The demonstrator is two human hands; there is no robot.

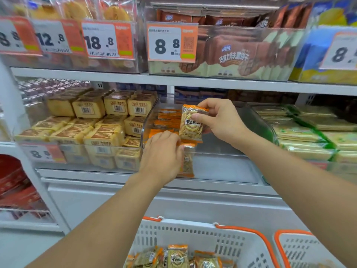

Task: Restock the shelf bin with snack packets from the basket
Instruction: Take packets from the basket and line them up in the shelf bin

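A clear plastic shelf bin (pixel 222 163) sits in the middle of the lower shelf, with several orange snack packets (pixel 168 117) stacked at its back left. My right hand (pixel 220 120) pinches an orange-edged snack packet (pixel 191 124) upright above the bin. My left hand (pixel 162 153) reaches into the bin's front left and holds another snack packet (pixel 188 163), which stands against the bin's front wall. Below, a white basket (pixel 193 235) with orange handles holds several more of the same packets (pixel 177 256).
Yellow boxed cakes (pixel 96 120) fill the bin to the left, green-edged packs (pixel 309 132) the bin to the right. The upper shelf carries brown biscuit packs (pixel 231 57) behind price tags (pixel 172 42). A second white basket (pixel 301 248) stands at the lower right.
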